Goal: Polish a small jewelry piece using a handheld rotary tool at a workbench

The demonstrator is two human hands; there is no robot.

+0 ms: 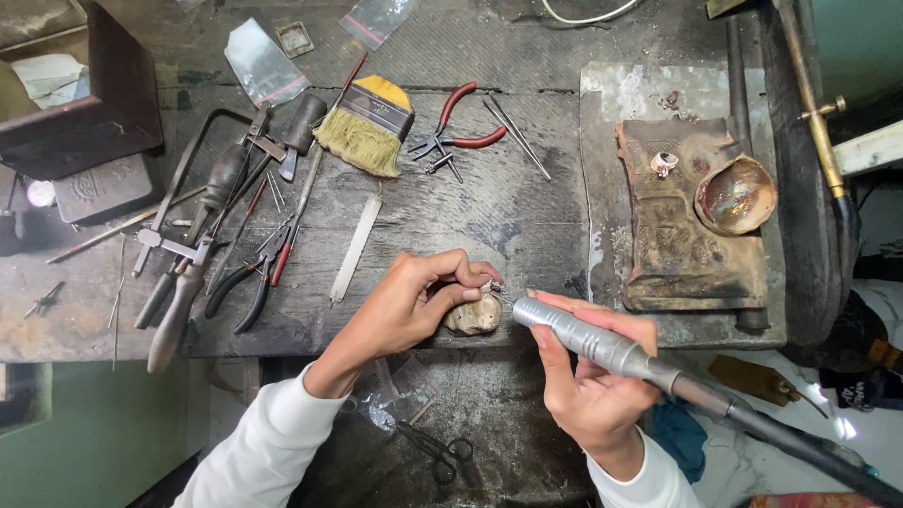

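The person's left hand (pixel 414 306) is curled nearly closed, thumb and fingertips pinching a tiny metal piece (pixel 488 285) against the top of a worn wooden bench peg (pixel 473 315) at the front edge of the desk (pixel 470 216). The right hand (pixel 593 376) is wrapped closed around a grey rotary handpiece (pixel 588 341), held like a pen, with its fine tip touching or just beside the pinched piece; the exact contact is too small to tell. The chief risk appears to be the spinning tip skating off so small a piece and catching the left fingertips, which sit right beside it. A slackened pinch could let the tool flick the piece off the peg toward the floor or the scissors (pixel 437 450) lying below. The thick drive cable (pixel 800 442) trailing to the right could tug the handpiece off line. Pliers (pixel 461 127), a brush (pixel 369 127) and files lie well apart behind, unlikely to interfere.
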